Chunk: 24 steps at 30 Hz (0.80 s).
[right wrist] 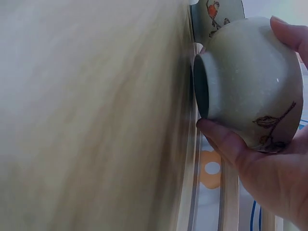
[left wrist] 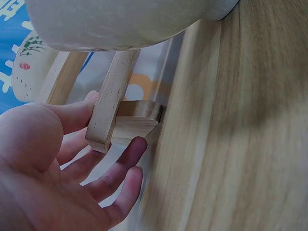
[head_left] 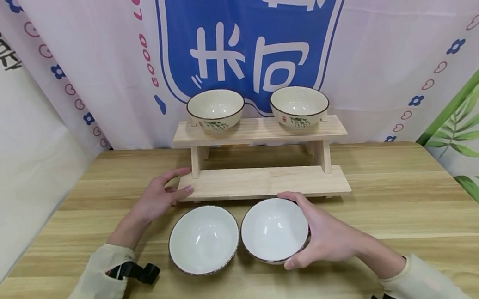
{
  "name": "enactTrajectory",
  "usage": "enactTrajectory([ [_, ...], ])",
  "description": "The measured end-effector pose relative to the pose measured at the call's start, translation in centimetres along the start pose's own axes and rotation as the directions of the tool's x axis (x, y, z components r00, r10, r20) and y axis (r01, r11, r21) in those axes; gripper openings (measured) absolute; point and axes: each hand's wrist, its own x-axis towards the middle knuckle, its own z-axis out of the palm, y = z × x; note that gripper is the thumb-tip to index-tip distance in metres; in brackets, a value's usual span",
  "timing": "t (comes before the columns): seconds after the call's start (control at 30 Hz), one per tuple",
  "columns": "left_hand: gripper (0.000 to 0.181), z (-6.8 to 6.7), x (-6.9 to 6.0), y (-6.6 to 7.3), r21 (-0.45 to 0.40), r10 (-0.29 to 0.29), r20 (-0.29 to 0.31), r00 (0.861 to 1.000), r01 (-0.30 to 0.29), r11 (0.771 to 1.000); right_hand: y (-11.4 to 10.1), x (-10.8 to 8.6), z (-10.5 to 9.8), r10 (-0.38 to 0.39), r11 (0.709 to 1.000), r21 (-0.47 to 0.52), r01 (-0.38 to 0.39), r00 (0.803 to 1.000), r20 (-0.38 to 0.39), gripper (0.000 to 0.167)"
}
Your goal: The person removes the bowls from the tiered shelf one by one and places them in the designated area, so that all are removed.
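My left hand [head_left: 158, 195] grips the left end of the lower board of a two-tier wooden stand [head_left: 267, 182], its thumb over the board in the head view. In the left wrist view, the thumb and fingers lie on either side of that board's end [left wrist: 103, 125]. My right hand [head_left: 326, 236] holds a white bowl with a dark rim [head_left: 274, 230] by its right side. The right wrist view shows a branch pattern on this bowl [right wrist: 260, 82], its foot close to the tabletop. A second white bowl [head_left: 204, 240] stands just left of it.
Two smaller cream bowls, one left [head_left: 216, 109] and one right [head_left: 300, 106], stand on the stand's upper board [head_left: 259, 129]. Behind the wooden table [head_left: 393, 194] hangs a printed cloth [head_left: 382, 42]. A white wall [head_left: 18, 151] borders the left.
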Motion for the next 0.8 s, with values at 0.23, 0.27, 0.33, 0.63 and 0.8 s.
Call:
enactTrajectory([
  [0.23,0.064,0.03,0.02,0.00,0.003,-0.003,-0.002,1.000,0.003,1.000,-0.02,0.10,-0.01,0.007,1.000,0.003,-0.007,1.000,0.015,0.116],
  [0.27,0.065,0.05,0.01,0.02,0.003,-0.003,-0.002,1.000,0.003,1.000,-0.05,0.11,-0.03,0.005,1.000,0.002,-0.005,1.000,0.017,0.116],
  [0.33,0.065,0.06,0.02,0.01,0.001,-0.004,-0.002,1.000,0.004,1.000,-0.10,0.13,-0.07,0.004,1.000,0.004,-0.004,1.000,0.025,0.116],
  [0.63,0.067,0.10,0.07,0.00,-0.020,0.010,0.004,1.000,-0.010,1.000,-0.16,0.18,-0.09,0.026,1.000,-0.010,-0.025,0.998,0.051,0.121],
  [0.8,0.067,0.07,0.06,0.01,-0.016,0.006,0.005,1.000,-0.006,1.000,-0.17,0.15,-0.07,0.027,1.000,0.011,-0.028,0.997,0.067,0.122],
])
